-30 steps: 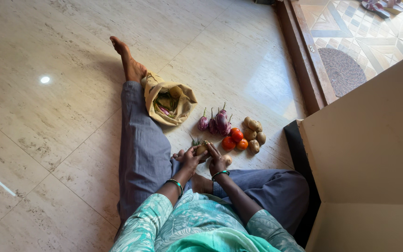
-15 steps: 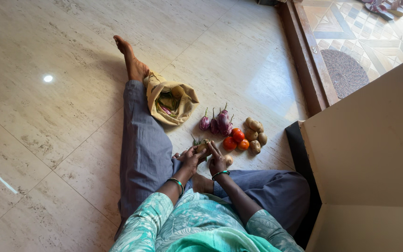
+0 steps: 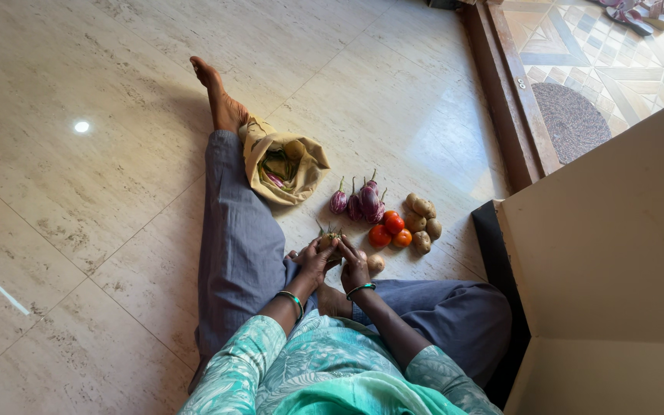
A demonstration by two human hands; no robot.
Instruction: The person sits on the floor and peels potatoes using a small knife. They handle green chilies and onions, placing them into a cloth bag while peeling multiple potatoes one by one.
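We hold the onion point(image 3: 329, 242) in both hands — left hand point(image 3: 313, 260), right hand point(image 3: 354, 265) — gripping firmly, low over the floor point(image 3: 117, 192).

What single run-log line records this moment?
left hand: on onion | right hand: on onion | near: tomatoes, aubergines, potatoes, bag | floor

Beside my outstretched leg a tan cloth bag point(image 3: 282, 165) sits open, greens inside. Purple brinjals point(image 3: 359, 204), red tomatoes point(image 3: 390, 229) and potatoes point(image 3: 422, 219) lie grouped on the marble floor point(image 3: 101, 154). A round doormat point(image 3: 574, 119) lies past the wooden threshold point(image 3: 509, 100).
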